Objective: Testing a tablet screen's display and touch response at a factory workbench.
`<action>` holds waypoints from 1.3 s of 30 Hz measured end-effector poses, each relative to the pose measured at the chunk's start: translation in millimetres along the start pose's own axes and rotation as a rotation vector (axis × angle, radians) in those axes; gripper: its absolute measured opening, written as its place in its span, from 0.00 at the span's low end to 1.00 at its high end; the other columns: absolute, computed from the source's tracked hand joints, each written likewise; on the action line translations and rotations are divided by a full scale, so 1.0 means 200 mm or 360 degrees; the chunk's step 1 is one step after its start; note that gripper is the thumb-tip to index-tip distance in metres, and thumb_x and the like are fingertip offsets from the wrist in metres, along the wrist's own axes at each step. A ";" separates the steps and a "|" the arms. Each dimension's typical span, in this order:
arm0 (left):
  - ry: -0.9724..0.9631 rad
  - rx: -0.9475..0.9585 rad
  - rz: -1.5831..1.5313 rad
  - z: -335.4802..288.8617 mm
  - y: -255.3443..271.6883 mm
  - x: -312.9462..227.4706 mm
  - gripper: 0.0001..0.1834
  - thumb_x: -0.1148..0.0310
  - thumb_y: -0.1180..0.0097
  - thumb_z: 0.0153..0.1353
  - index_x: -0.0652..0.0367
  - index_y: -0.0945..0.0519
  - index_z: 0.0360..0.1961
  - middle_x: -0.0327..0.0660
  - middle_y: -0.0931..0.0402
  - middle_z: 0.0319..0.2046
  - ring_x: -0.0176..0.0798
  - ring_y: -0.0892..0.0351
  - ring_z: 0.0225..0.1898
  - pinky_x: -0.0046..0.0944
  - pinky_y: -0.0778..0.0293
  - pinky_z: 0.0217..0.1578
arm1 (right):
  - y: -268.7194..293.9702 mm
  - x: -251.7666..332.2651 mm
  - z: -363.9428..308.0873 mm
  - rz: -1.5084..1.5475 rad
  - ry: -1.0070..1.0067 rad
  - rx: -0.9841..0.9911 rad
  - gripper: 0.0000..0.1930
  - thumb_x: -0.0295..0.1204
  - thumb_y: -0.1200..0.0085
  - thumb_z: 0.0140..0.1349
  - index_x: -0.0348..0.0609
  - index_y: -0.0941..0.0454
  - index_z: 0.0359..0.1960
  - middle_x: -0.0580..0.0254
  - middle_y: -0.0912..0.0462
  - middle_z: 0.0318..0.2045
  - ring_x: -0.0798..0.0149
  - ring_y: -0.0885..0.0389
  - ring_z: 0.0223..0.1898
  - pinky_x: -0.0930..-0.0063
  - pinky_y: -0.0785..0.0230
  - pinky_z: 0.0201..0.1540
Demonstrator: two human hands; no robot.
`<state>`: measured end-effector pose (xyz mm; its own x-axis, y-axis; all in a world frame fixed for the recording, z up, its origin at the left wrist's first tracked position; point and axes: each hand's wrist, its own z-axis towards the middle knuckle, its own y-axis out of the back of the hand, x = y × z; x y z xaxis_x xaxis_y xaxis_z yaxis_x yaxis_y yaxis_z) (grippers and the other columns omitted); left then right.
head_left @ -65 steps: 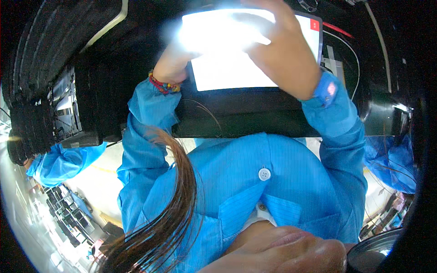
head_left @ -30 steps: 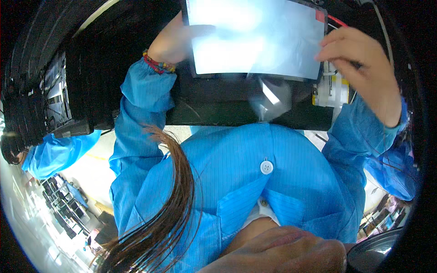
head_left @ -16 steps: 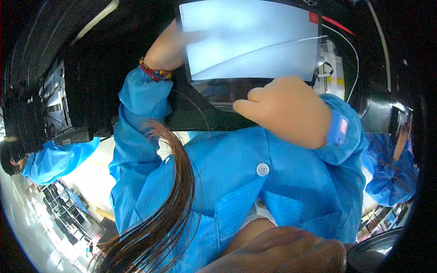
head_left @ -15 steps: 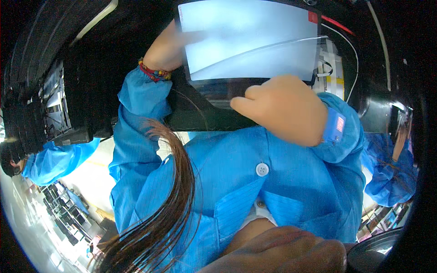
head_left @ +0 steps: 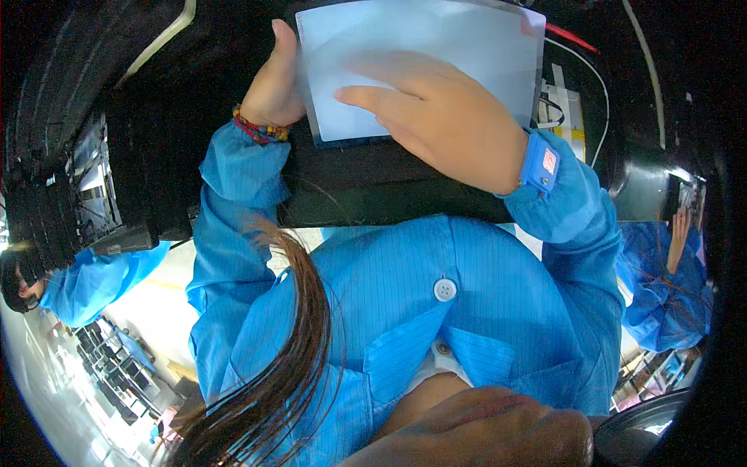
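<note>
A lit white display panel (head_left: 436, 35) with a thin dark frame lies at the top middle. My left hand (head_left: 274, 89) is at its left edge, thumb stretched up and apart from the frame; its other fingers are mostly hidden or blurred there. Across the panel's lower half reaches my right hand (head_left: 451, 117), fingers stretched out toward the left and smeared by motion. Nothing shows in its grasp; whether it touches the surface I cannot tell. Around my left wrist is a beaded bracelet (head_left: 261, 128), and a blue wristband (head_left: 542, 162) sits on the right.
Right of the panel lies a pale block with yellow tape (head_left: 572, 117), a thin white cable (head_left: 603, 86) curving past it. A red strip (head_left: 572, 37) runs near the panel's upper right corner. Co-workers' blue sleeves (head_left: 109, 284) show at both sides. Dark table surface (head_left: 373, 183) lies nearest me.
My right hand has moved up and left from below the panel, unfolding over it. The clear sheet's edge across the screen no longer shows. My left thumb has come off the panel's face.
</note>
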<state>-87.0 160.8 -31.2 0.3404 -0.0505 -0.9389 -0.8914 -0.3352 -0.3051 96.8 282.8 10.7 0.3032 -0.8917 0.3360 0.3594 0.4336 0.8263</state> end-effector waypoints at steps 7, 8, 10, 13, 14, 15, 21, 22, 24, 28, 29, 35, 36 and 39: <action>-0.0012 -0.0005 -0.0148 0.02 0.00 0.00 0.46 0.30 0.76 0.57 0.57 0.43 0.64 0.45 0.36 0.59 0.46 0.34 0.58 0.47 0.36 0.57 | -0.10 -0.11 0.06 -0.0518 -0.0047 -0.0294 0.13 0.30 0.47 0.54 0.47 0.25 0.43 0.56 0.29 0.52 0.59 0.36 0.58 0.56 0.44 0.59; -0.0012 -0.0149 -0.0177 0.03 0.01 0.01 0.46 0.30 0.77 0.58 0.57 0.43 0.64 0.46 0.37 0.59 0.46 0.35 0.59 0.47 0.36 0.58 | -0.12 -0.11 0.07 -0.0639 -0.0020 -0.0520 0.07 0.28 0.51 0.59 0.41 0.23 0.35 0.53 0.25 0.46 0.61 0.33 0.53 0.57 0.40 0.55; -0.0014 -0.0292 -0.0203 0.04 0.03 0.02 0.46 0.30 0.78 0.58 0.57 0.43 0.64 0.46 0.37 0.59 0.45 0.35 0.59 0.47 0.37 0.58 | 0.00 -0.07 0.07 -0.0513 -0.0084 -0.0258 0.09 0.29 0.51 0.58 0.40 0.23 0.39 0.52 0.24 0.45 0.60 0.31 0.51 0.58 0.38 0.53; 0.0079 -0.0178 -0.0466 0.03 0.03 0.01 0.45 0.31 0.79 0.59 0.58 0.42 0.63 0.46 0.36 0.59 0.45 0.35 0.58 0.47 0.37 0.57 | -0.02 -0.08 0.02 -0.0401 -0.0062 -0.0073 0.18 0.31 0.46 0.53 0.47 0.25 0.47 0.55 0.29 0.51 0.57 0.35 0.56 0.57 0.43 0.58; 0.0014 -0.0131 -0.0454 0.03 0.01 0.01 0.45 0.31 0.79 0.59 0.58 0.42 0.63 0.46 0.36 0.59 0.45 0.34 0.58 0.47 0.36 0.57 | -0.04 -0.10 -0.01 -0.0414 0.0021 -0.0146 0.25 0.33 0.41 0.47 0.54 0.28 0.51 0.60 0.34 0.58 0.56 0.42 0.63 0.54 0.48 0.64; -0.0050 -0.0083 -0.0443 0.03 0.00 0.00 0.46 0.31 0.79 0.59 0.59 0.41 0.63 0.45 0.35 0.58 0.45 0.34 0.58 0.46 0.36 0.57 | -0.04 -0.11 -0.02 -0.0419 0.0019 -0.0148 0.25 0.33 0.41 0.47 0.54 0.28 0.51 0.60 0.34 0.58 0.56 0.42 0.63 0.54 0.48 0.64; -0.0041 -0.0272 -0.0186 0.05 0.01 0.02 0.44 0.32 0.76 0.60 0.59 0.40 0.62 0.45 0.35 0.58 0.44 0.34 0.58 0.44 0.37 0.57 | 0.07 -0.16 -0.18 -0.0426 0.0024 0.0117 0.20 0.30 0.43 0.52 0.49 0.27 0.48 0.59 0.30 0.55 0.56 0.37 0.60 0.59 0.41 0.60; -0.0032 -0.0257 -0.0190 0.06 0.00 0.03 0.44 0.32 0.76 0.60 0.59 0.40 0.62 0.45 0.35 0.58 0.44 0.34 0.58 0.44 0.37 0.57 | 0.11 -0.14 -0.21 -0.0431 -0.0121 0.0011 0.18 0.29 0.43 0.52 0.47 0.26 0.46 0.58 0.28 0.53 0.56 0.34 0.59 0.60 0.39 0.58; -0.0056 -0.0314 -0.0232 0.06 0.01 0.03 0.43 0.33 0.75 0.61 0.59 0.38 0.61 0.45 0.33 0.57 0.44 0.33 0.57 0.44 0.36 0.56 | 0.17 -0.11 -0.28 -0.0433 -0.0256 -0.0072 0.16 0.29 0.43 0.53 0.45 0.25 0.44 0.57 0.26 0.50 0.55 0.32 0.57 0.62 0.37 0.56; 0.0025 -0.0511 -0.0110 0.05 0.04 0.03 0.42 0.33 0.74 0.61 0.60 0.37 0.60 0.45 0.32 0.55 0.43 0.32 0.56 0.44 0.35 0.55 | 0.24 -0.01 -0.49 -0.0478 -0.0590 -0.0167 0.09 0.29 0.44 0.53 0.41 0.21 0.36 0.51 0.23 0.46 0.55 0.25 0.48 0.63 0.35 0.49; 0.0019 -0.0554 -0.0075 0.05 0.03 0.03 0.42 0.34 0.73 0.61 0.60 0.37 0.60 0.45 0.31 0.55 0.43 0.31 0.55 0.44 0.34 0.54 | 0.24 0.02 -0.53 -0.0428 -0.0681 -0.0172 0.09 0.27 0.49 0.57 0.40 0.20 0.38 0.49 0.24 0.48 0.52 0.26 0.50 0.63 0.37 0.52; 0.0068 -0.0685 -0.0048 0.07 0.06 0.04 0.38 0.39 0.74 0.65 0.62 0.36 0.58 0.48 0.29 0.53 0.45 0.27 0.51 0.43 0.33 0.53 | 0.15 0.06 -0.65 -0.0360 -0.0893 -0.0398 0.10 0.25 0.51 0.56 0.41 0.19 0.37 0.46 0.25 0.49 0.52 0.25 0.46 0.63 0.36 0.50; 0.0079 -0.0680 -0.0049 0.06 0.05 0.04 0.38 0.39 0.74 0.65 0.62 0.36 0.58 0.48 0.29 0.53 0.45 0.27 0.51 0.43 0.33 0.53 | 0.14 0.06 -0.65 -0.0441 -0.0932 -0.0384 0.11 0.26 0.52 0.57 0.40 0.19 0.38 0.46 0.25 0.49 0.52 0.26 0.47 0.63 0.36 0.51; 0.0098 -0.0602 -0.0081 0.06 0.04 0.03 0.37 0.40 0.74 0.66 0.62 0.36 0.58 0.48 0.30 0.53 0.45 0.28 0.52 0.44 0.34 0.54 | 0.14 0.05 -0.63 -0.0544 -0.0936 -0.0380 0.11 0.27 0.52 0.58 0.40 0.19 0.38 0.47 0.24 0.48 0.52 0.27 0.50 0.63 0.37 0.52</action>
<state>-95.1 168.3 -41.1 0.4088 -0.0772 -0.9094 -0.7036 -0.6613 -0.2601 221.4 302.8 -21.1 -0.3621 -0.8756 0.3196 0.5528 0.0744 0.8300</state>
